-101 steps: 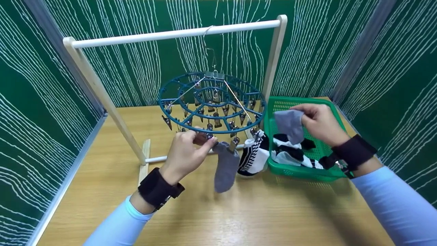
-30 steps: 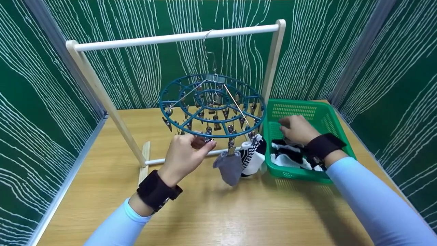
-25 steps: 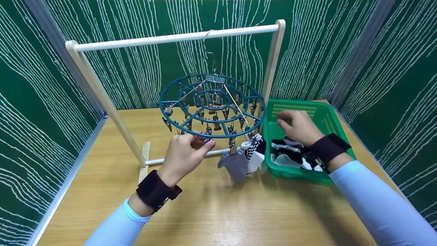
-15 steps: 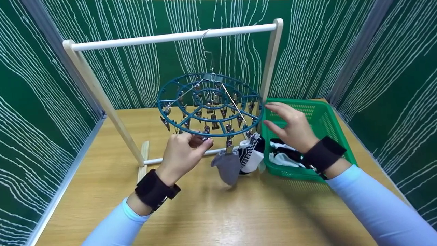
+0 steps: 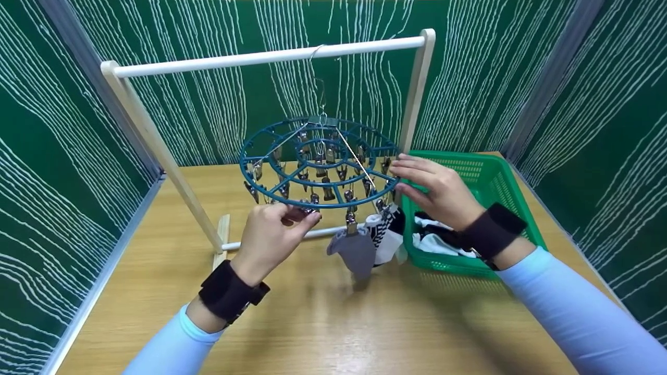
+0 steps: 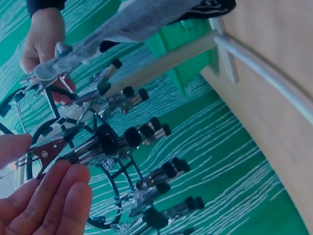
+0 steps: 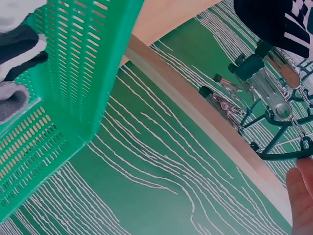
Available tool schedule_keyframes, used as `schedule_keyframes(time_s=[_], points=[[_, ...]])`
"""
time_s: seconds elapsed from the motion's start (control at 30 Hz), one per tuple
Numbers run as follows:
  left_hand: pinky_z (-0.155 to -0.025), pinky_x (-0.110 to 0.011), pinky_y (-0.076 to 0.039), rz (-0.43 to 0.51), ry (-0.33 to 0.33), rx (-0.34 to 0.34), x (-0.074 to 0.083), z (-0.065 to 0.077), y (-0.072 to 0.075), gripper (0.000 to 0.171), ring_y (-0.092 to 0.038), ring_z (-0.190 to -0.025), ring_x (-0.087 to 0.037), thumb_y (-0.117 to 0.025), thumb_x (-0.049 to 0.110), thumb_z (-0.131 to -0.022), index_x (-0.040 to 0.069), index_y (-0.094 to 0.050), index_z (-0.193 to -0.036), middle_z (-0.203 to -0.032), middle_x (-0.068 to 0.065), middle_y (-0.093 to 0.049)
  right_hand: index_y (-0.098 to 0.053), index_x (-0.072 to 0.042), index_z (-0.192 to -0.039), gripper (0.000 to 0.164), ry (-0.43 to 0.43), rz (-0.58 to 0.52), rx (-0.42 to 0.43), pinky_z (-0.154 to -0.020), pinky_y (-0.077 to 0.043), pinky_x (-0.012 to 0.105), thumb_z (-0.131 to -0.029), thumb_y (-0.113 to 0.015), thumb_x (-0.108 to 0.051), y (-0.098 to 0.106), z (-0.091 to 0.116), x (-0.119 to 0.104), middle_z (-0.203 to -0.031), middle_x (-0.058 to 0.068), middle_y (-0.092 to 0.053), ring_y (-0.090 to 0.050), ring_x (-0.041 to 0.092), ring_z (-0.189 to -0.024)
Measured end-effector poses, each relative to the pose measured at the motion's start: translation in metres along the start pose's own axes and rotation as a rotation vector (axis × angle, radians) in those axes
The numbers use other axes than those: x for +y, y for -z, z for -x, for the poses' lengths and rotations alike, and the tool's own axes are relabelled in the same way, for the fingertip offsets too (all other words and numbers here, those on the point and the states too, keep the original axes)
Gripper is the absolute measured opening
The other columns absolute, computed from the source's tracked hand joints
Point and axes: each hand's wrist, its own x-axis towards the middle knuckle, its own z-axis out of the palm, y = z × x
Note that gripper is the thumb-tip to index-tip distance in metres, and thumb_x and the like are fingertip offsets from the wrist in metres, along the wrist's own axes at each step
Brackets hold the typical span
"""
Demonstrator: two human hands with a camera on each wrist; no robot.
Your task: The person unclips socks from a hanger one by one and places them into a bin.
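Note:
A round teal clip hanger hangs by a wire hook. At its front, my left hand pinches a metal clip between thumb and fingers. My right hand is at the right rim, its thumb below and fingers above, apparently pinching it. The grey sock dangles from a front clip. Just right of that hangs a black-and-white patterned sock, partly behind the grey one. Several other metal clips hang around the rings.
A wooden rack with a white rod carries the hanger. At the right stands a green basket with black-and-white socks and a grey sock inside. Green walls with white streaks enclose the wooden table.
My right hand put a grey sock into the basket, then moved left to the hanger's rim. The hanger shifted slightly left and the hanging grey sock swung. My left hand stayed on its clip.

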Motion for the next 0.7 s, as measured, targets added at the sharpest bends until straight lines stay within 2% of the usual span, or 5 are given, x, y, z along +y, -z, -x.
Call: schedule_keyframes(time_s=[0.17, 0.37, 0.47, 0.57, 0.7], points=[[-0.074, -0.039, -0.067, -0.070, -0.129, 0.084, -0.001, 0.005, 0.004, 0.025, -0.078, -0.076, -0.023, -0.089, 0.025, -0.092, 0.001, -0.082, -0.093, -0.085, -0.011, -0.082, -0.075, 0.002, -0.130, 0.034, -0.007, 0.006, 0.010, -0.112, -0.055, 0.052, -0.096, -0.080, -0.002, 0.004, -0.004, -0.003, -0.133, 0.021, -0.076, -0.069, 0.040, -0.132], [-0.058, -0.032, -0.059, -0.246, -0.515, 0.326, -0.006, 0.004, 0.009, 0.043, -0.068, -0.061, -0.022, -0.083, 0.041, -0.098, 0.003, -0.074, -0.081, -0.071, -0.009, -0.073, -0.076, 0.001, -0.128, 0.032, -0.014, 0.011, 0.016, -0.112, -0.055, 0.053, -0.097, -0.079, -0.003, 0.005, -0.006, -0.003, -0.133, 0.021, -0.076, -0.069, 0.040, -0.131], [-0.061, -0.035, -0.052, -0.314, -0.649, 0.437, -0.007, 0.000, 0.012, 0.047, -0.062, -0.067, -0.027, -0.076, 0.045, -0.103, 0.001, -0.073, -0.086, -0.075, -0.010, -0.068, -0.076, 0.001, -0.127, 0.031, -0.012, 0.011, 0.019, -0.112, -0.055, 0.054, -0.097, -0.079, -0.004, 0.005, -0.006, -0.004, -0.132, 0.021, -0.076, -0.069, 0.040, -0.131], [-0.075, -0.042, -0.056, -0.359, -0.707, 0.457, -0.006, -0.004, 0.015, 0.037, -0.067, -0.087, -0.032, -0.077, 0.037, -0.103, 0.000, -0.077, -0.102, -0.093, -0.014, -0.074, -0.077, 0.001, -0.126, 0.030, -0.005, 0.012, 0.031, -0.110, -0.056, 0.054, -0.096, -0.080, -0.004, 0.004, -0.006, -0.004, -0.131, 0.021, -0.077, -0.070, 0.040, -0.130], [-0.087, -0.046, -0.062, -0.373, -0.735, 0.406, -0.005, -0.007, 0.017, 0.023, -0.074, -0.099, -0.032, -0.081, 0.019, -0.101, 0.001, -0.081, -0.113, -0.107, -0.015, -0.081, -0.078, 0.002, -0.123, 0.030, 0.009, 0.000, 0.063, -0.108, -0.057, 0.056, -0.093, -0.082, 0.001, 0.002, -0.006, -0.006, -0.128, 0.021, -0.078, -0.071, 0.042, -0.128]])
